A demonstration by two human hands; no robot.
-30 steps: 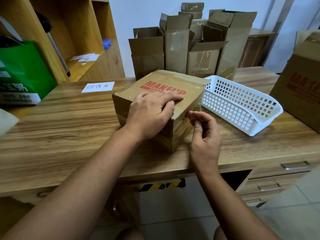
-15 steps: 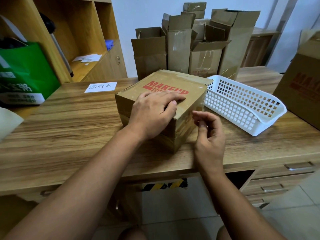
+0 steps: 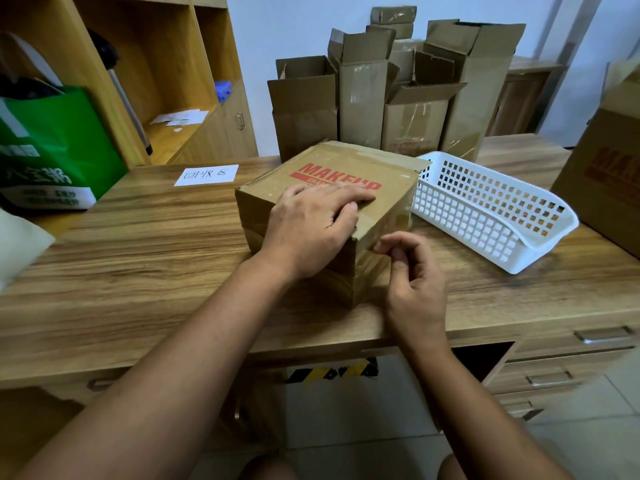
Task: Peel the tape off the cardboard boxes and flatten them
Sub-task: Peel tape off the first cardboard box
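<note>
A closed cardboard box (image 3: 332,161) printed MAKEUP in red sits on the wooden desk (image 3: 138,258). My left hand (image 3: 311,226) lies flat on its top near the front corner and presses it down. My right hand (image 3: 415,278) is at the box's right face with its fingers curled. Its thumb and index fingertip pinch at the edge of the clear tape (image 3: 398,216) just under the top rim. No loose strip of tape shows.
A white plastic basket (image 3: 485,216) lies right of the box. Several opened cardboard boxes (image 3: 363,98) stand at the back of the desk. A large MAKEUP box (image 3: 606,181) is at the far right. A green bag (image 3: 52,147) and a paper label (image 3: 206,174) are at the left.
My right hand's fingertips have crept a little left, toward the box's near corner. My left hand stays flat on the top.
</note>
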